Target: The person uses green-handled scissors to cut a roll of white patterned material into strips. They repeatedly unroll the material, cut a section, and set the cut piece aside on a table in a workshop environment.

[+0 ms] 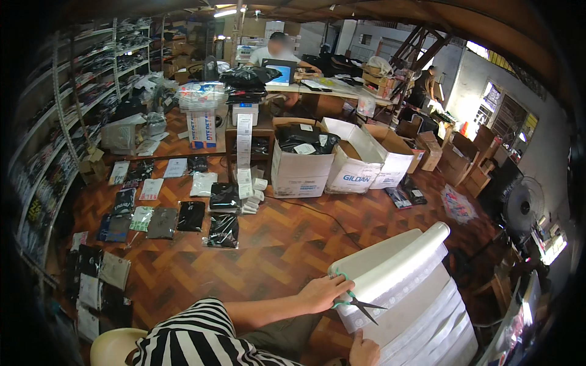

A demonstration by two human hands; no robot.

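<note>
My left hand [321,294] grips scissors [361,304] with green handles, and their dark blades stand apart over the sheet. A thick roll of white film [397,262] lies slantwise in front of me. From it a translucent white sheet [421,317] spreads toward me, wrinkled on its right side. Near the lower edge, my right hand [364,352] is closed at the sheet's left border, its thumb on top. Its lower part is cut off by the frame.
Bagged folded garments [162,222] lie in rows on the wooden floor at left. Large cartons [299,174] stand ahead, beside a paper label strip [244,143]. Packed shelves [85,91] line the left. A person [278,52] sits behind a laptop; a fan [524,201] stands right.
</note>
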